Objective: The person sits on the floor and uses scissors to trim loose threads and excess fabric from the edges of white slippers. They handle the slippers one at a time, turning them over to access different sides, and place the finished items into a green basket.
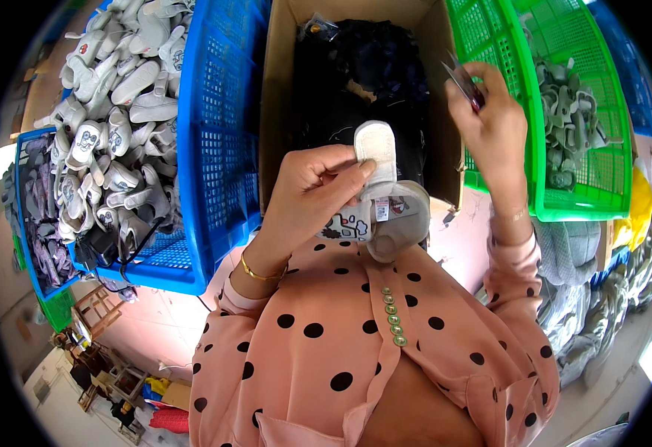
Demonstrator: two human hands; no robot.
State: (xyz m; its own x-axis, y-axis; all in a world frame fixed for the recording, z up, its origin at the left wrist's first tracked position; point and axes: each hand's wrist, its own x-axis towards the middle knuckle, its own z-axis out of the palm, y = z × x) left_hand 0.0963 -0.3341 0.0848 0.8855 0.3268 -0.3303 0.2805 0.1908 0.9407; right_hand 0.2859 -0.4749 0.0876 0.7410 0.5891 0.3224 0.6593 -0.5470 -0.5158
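Observation:
Between the thumb and fingers of my left hand (322, 182) is the white strap of a small light-grey child's shoe (400, 227). The shoe hangs below the strap in front of my chest, its opening and a printed picture on its side showing. My right hand (493, 123) is raised to the right, closed around a pair of small thread snips (463, 83). The blades point up and to the left, apart from the shoe. My palm and fingers hide most of the snips' handle.
An open cardboard box (285, 82) with dark cloth stands straight ahead. To its left, a blue plastic basket (218, 141) is heaped with similar pale shoes (136, 82). A green basket (501, 45) on the right holds grey shoe pieces (571, 112); wrapped grey bundles lie below it.

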